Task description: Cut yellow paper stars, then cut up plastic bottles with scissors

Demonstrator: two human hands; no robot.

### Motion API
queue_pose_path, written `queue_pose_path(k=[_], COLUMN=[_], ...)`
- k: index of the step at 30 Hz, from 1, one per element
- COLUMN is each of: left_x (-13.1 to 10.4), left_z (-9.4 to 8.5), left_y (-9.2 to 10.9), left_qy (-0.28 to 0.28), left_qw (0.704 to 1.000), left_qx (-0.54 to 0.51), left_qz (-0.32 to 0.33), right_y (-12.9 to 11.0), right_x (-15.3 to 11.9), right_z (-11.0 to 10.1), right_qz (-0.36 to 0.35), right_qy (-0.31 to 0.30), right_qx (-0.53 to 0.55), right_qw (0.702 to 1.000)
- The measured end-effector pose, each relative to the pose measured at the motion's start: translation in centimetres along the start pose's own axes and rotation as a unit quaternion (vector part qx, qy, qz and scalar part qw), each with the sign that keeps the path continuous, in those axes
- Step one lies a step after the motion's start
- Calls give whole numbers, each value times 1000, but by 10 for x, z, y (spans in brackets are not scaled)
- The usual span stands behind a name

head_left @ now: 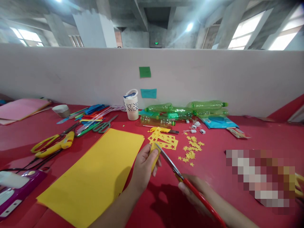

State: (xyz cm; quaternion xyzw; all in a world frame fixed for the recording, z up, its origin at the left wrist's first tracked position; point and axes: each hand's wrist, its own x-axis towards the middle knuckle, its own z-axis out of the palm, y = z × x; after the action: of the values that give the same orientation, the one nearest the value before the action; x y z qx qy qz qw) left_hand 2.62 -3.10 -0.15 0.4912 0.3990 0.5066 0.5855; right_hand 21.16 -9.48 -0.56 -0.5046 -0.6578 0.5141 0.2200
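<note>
My left hand [144,163] pinches a small folded piece of yellow paper [155,158] between thumb and fingers. In my right hand [190,190] are red-handled scissors [172,164], their blade tips at the top edge of that paper. The blades look nearly closed; I cannot tell whether they are cutting. Just beyond lie yellow paper scraps with star-shaped holes [169,142] and, to their right, a scatter of yellow paper stars [191,153]. A stack of yellow paper sheets [95,174] lies to the left of my left hand.
Green plastic bottles [180,112] lie along the white partition [71,72], beside a white cup [131,108]. A yellow utility knife [163,130] rests behind the scraps. At left are a yellow glue gun [57,147], green-handled scissors [103,126] and a purple power strip [23,190].
</note>
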Motion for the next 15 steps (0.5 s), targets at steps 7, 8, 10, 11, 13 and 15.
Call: queue_pose_path(k=[7,8,10,11,13,15], left_x=[0,-1,-1,-1,0,0], left_z=[1,1,1,0,0,0], left_y=[1,1,1,1,1,1], left_qy=[2,2,3,2,1,1], left_qw=[1000,1000,1000,1000,1000,1000], left_qx=[-2,-2,-3,-4,-4,-5], left_qz=[-10,-10,-11,-11,-10,-10], right_y=[5,5,4,3,-1,-5], right_x=[2,2,2,2,1,0], right_z=[1,1,1,1,0,-1], right_qz=[-1,-1,-1,-1,-1,7], right_qy=[7,7,4,7,9,-6], right_qx=[-6,-8,-7,-4,2,13], right_qw=[1000,1000,1000,1000,1000,1000])
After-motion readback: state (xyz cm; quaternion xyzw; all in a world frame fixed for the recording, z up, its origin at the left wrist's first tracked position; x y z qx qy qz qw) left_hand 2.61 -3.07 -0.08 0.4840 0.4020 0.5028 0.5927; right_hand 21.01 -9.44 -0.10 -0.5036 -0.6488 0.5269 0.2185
